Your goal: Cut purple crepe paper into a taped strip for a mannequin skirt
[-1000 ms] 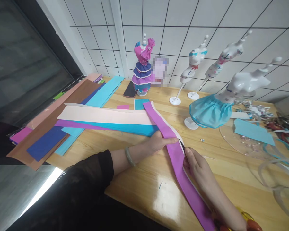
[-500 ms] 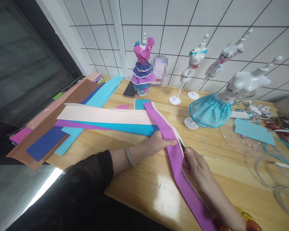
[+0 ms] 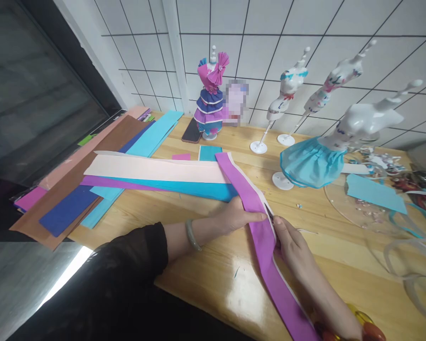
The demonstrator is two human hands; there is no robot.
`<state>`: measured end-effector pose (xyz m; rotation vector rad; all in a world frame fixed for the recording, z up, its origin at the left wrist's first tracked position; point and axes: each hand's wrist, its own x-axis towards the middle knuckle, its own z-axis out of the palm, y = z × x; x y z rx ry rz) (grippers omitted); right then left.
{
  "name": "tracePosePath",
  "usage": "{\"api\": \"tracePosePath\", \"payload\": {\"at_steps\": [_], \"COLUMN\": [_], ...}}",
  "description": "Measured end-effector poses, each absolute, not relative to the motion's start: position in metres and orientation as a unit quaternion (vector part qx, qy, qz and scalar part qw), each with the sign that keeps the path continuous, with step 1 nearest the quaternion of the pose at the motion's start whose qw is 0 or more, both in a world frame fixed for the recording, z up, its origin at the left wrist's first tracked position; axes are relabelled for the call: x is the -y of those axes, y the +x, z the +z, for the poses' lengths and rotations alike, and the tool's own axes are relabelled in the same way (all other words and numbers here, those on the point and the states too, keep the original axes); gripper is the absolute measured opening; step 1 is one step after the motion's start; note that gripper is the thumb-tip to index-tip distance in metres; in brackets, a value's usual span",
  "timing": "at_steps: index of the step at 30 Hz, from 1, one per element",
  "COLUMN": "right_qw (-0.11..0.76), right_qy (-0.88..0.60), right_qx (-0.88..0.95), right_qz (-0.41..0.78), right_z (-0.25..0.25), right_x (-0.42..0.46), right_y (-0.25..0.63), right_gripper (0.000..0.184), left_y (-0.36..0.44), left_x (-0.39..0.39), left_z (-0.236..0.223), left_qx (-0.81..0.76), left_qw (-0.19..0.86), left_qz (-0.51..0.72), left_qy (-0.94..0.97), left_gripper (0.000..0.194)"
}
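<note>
A long purple crepe-paper strip (image 3: 270, 246) with a white band along its right edge runs diagonally toward me. My left hand (image 3: 237, 215) pinches it near the middle, thumb on top and fingers underneath. My right hand (image 3: 293, 239) is closed at the strip's right edge, just right of my left thumb. From its grip pokes a dark, pointed, blade-like tool (image 3: 269, 210), touching the white band; the rest of this tool is hidden by the fingers. The strip's far end overlaps a pale pink strip (image 3: 156, 168) and a blue strip (image 3: 199, 190).
Brown (image 3: 106, 142), navy and light-blue paper strips are stacked at left. A dressed mini mannequin (image 3: 210, 102) stands at the back beside a phone (image 3: 191, 131). More mannequins stand at right, one in a turquoise skirt (image 3: 310, 161). Clear ribbon loops (image 3: 419, 284) lie at far right.
Both hands and the purple strip have shifted slightly right and down. The dark tool stays against the white edge; both grips look unchanged.
</note>
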<state>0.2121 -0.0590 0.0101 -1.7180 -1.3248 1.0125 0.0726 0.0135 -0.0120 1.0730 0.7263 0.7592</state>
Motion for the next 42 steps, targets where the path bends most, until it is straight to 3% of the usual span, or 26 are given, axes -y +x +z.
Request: {"api": "tracePosePath", "payload": {"at_steps": [27, 35, 42], "right_qw": [0.351, 0.339, 0.34], "right_qy": [-0.671, -0.666, -0.657], "right_qx": [0.517, 0.544, 0.551], "right_qz": [0.399, 0.382, 0.386], "right_z": [0.008, 0.007, 0.0066], "right_x": [0.0576, 0.0601, 0.0613], "right_y": [0.2155, 0.2149, 0.215], "right_gripper": [0.043, 0.039, 0.038], "left_y": [0.0743, 0.0762, 0.0769], "left_x": [-0.0124, -0.0168, -0.0194], "left_z": [-0.0167, -0.0128, -0.0156], "left_qx": [-0.315, -0.315, -0.329], "left_qw": [0.746, 0.787, 0.782], "left_qz": [0.354, 0.385, 0.4], "left_qy": [0.467, 0.365, 0.347], "left_gripper": [0.059, 0.043, 0.047]}}
